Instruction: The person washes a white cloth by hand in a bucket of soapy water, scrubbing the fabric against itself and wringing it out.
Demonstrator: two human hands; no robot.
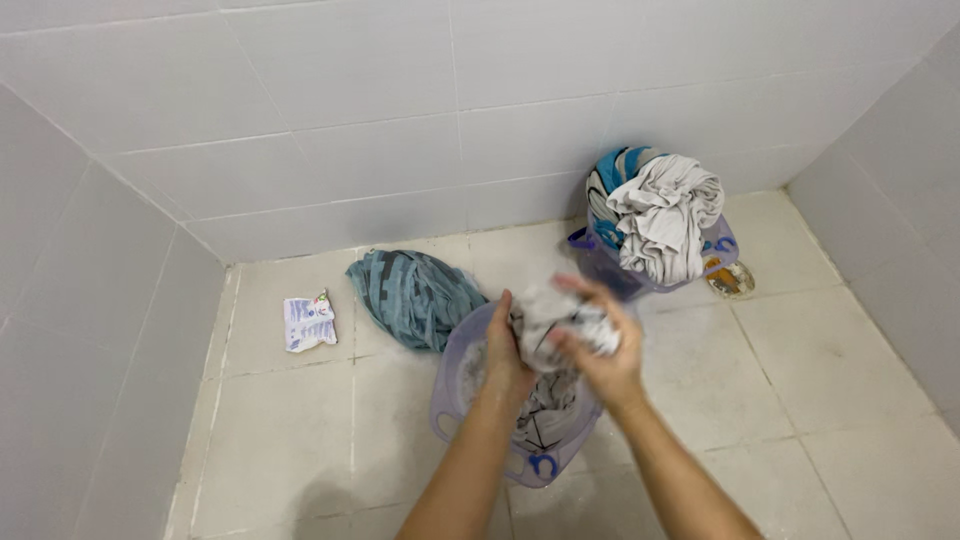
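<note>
Suds fly as your left hand (503,352) and right hand (600,350) clamp the wet garment (556,322) above the purple basin (452,410). Scrub harder and water may splash the floor tiles (800,360), making them slippery.

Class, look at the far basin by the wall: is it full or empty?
Full. The far basin is heaped above its rim with wrung clothes, grey and blue-striped pieces piled high.
</note>
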